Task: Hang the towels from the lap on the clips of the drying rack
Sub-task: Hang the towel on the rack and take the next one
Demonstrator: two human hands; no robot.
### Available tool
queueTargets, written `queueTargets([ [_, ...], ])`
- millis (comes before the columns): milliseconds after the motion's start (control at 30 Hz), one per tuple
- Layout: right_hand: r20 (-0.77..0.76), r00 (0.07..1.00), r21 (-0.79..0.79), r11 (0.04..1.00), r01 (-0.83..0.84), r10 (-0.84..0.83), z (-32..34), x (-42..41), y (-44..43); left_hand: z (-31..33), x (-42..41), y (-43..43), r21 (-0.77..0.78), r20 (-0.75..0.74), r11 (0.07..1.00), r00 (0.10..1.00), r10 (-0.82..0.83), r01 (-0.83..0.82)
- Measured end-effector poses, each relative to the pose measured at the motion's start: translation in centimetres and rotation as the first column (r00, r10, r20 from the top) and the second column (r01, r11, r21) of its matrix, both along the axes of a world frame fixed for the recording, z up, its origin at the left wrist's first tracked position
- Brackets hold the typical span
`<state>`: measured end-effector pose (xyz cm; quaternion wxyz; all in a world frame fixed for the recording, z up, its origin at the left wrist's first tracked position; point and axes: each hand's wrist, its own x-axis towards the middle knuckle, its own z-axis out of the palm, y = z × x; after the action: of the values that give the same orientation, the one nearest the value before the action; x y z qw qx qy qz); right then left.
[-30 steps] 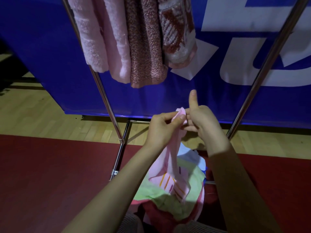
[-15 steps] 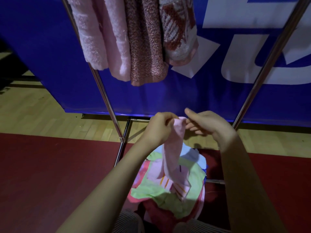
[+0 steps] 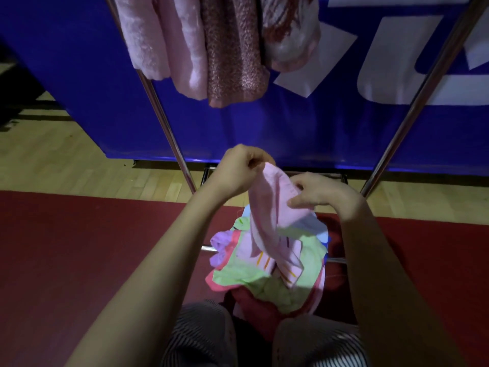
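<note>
I hold a thin pink towel [image 3: 272, 207] with orange stripes above my lap. My left hand [image 3: 242, 168] pinches its top corner, and my right hand [image 3: 317, 192] pinches the upper edge a little to the right. The cloth hangs down onto a pile of towels on my lap [image 3: 267, 282], green, pink, purple and blue. Several thick pink and reddish towels [image 3: 211, 49] hang from the drying rack at the top; the clips are out of view.
The rack's two chrome legs [image 3: 164, 123] [image 3: 423, 94] slant down to either side of my hands, with a low crossbar [image 3: 209, 249] behind the pile. A blue banner [image 3: 317, 123] stands behind. Below are wooden flooring and a red mat [image 3: 79, 260].
My hands have dropped lower and moved apart along the towel's top edge, spreading it. My right thumb, raised a second ago, now pinches the cloth.
</note>
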<state>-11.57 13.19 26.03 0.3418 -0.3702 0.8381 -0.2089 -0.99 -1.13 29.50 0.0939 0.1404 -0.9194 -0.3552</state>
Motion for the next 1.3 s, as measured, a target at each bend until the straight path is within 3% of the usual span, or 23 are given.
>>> queueTargets([
  [100, -0.064, 0.995, 0.005, 0.997, 0.071, -0.071, -0.7, 0.0, 0.0, -0.1, 0.0, -0.3, 0.025, -0.039, 0.997, 0.997, 0.069, -0.068],
  [267, -0.131, 0.960, -0.199, 0.955, 0.220, -0.248, -0.7, -0.8, 0.3, -0.2, -0.2, -0.6, 0.093, -0.133, 0.978, 0.971, 0.200, -0.188],
  [500, -0.209, 0.880, -0.320, 0.880, 0.351, -0.427, -1.0, -1.4, 0.2, -0.9, -0.6, -0.8, 0.167, -0.174, 0.939, 0.929, 0.327, -0.300],
  [767, -0.033, 0.778, -0.507, 0.681, 0.528, -0.627, -0.2, -1.7, 0.2, -0.9, -0.3, -1.4, 0.164, -0.154, 0.918, 0.909, 0.386, -0.362],
  [900, 0.106, 0.766, -0.567, 0.595, 0.570, -0.633, 0.0, -1.9, 0.7, -1.0, 0.1, -1.8, 0.066, -0.175, 0.926, 0.909, 0.377, -0.372],
  [1100, 0.092, 0.736, -0.626, 0.536, 0.566, -0.671, 0.5, -0.6, 1.1, -0.8, 0.6, -1.7, -0.033, -0.210, 0.937, 0.919, 0.335, -0.349],
  [1300, 0.138, 0.631, -0.711, 0.367, 0.599, -0.763, 5.0, 2.3, 1.9, 4.3, 2.3, 0.0, -0.024, -0.345, 0.945, 0.890, 0.298, -0.326],
])
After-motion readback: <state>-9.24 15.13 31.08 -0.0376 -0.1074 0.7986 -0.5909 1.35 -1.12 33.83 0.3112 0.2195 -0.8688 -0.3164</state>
